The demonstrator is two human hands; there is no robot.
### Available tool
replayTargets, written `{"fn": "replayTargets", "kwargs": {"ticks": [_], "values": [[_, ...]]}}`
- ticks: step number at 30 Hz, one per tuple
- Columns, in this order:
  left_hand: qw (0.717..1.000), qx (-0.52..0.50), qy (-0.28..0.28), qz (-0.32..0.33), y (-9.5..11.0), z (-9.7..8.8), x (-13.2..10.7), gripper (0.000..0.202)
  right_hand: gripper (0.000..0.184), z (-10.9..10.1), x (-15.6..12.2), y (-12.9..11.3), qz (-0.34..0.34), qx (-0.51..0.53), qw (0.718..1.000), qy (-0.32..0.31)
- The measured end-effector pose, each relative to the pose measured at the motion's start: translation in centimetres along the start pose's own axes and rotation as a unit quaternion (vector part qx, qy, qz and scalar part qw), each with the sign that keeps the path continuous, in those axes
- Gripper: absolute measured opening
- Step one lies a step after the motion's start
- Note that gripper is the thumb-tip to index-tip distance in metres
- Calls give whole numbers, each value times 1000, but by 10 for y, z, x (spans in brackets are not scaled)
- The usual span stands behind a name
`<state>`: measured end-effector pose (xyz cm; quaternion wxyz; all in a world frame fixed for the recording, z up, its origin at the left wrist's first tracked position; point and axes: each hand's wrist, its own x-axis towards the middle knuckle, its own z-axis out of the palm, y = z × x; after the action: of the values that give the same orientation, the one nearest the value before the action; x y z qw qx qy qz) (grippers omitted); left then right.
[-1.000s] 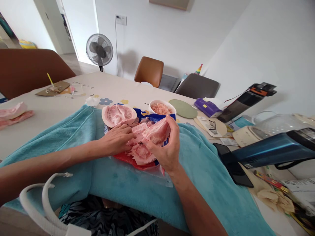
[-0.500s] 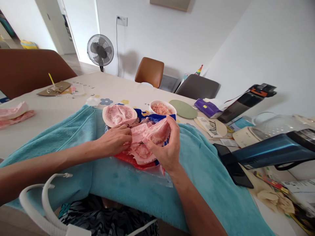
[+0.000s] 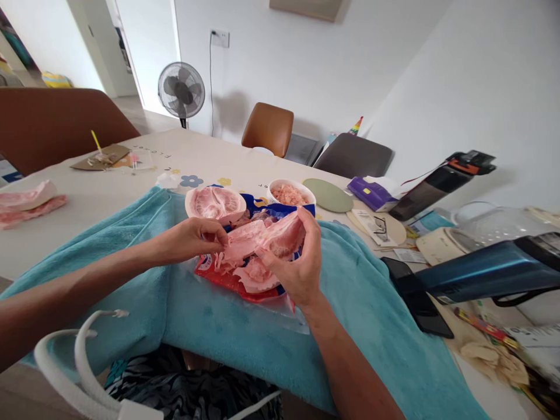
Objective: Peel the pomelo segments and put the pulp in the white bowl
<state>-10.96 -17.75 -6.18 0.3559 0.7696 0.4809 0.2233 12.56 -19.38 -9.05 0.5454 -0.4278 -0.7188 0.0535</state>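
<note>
Pomelo segment (image 3: 283, 238), held over the bag (image 3: 217, 281), is clamped between the right hand's thumb and fingers (image 3: 313, 242); the left grip (image 3: 223, 240) pinches its pale membrane (image 3: 242, 238). It looks light, soft, probably moist and easily torn: best held gently by its outer edges, sparing the pulp.

- Towel (image 3: 359, 303) over near edge of table (image 3: 205, 154)
- Bag (image 3: 212, 277) on towel, under fruit pieces (image 3: 258, 279)
- Bowl (image 3: 269, 192) beyond bag
- Phone (image 3: 422, 306) right of towel
- Fan (image 3: 181, 88) beyond table, left
</note>
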Motion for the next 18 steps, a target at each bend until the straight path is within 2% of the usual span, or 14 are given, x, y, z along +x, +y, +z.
{"fn": "replayTargets", "kwargs": {"ticks": [4, 9, 12, 15, 18], "values": [[993, -93, -11, -67, 3, 2, 2, 12, 82, 0, 0, 0, 0, 1, 1000, 0], [981, -170, -31, -92, -2, 3, 3, 15, 81, 1, -1, 0, -4, 2, 1000, 0], [988, -132, -36, -71, -6, 0, 3, 18, 81, 1, -1, 0, -2, 7, 1000, 1], [998, -35, -50, -1, -9, -6, 3, 19, 81, 1, -1, -1, 6, 8, 1000, -3], [999, 17, -3, 34, -5, -11, 5, 21, 82, 2, -1, -2, 3, 7, 1000, -7]]}}
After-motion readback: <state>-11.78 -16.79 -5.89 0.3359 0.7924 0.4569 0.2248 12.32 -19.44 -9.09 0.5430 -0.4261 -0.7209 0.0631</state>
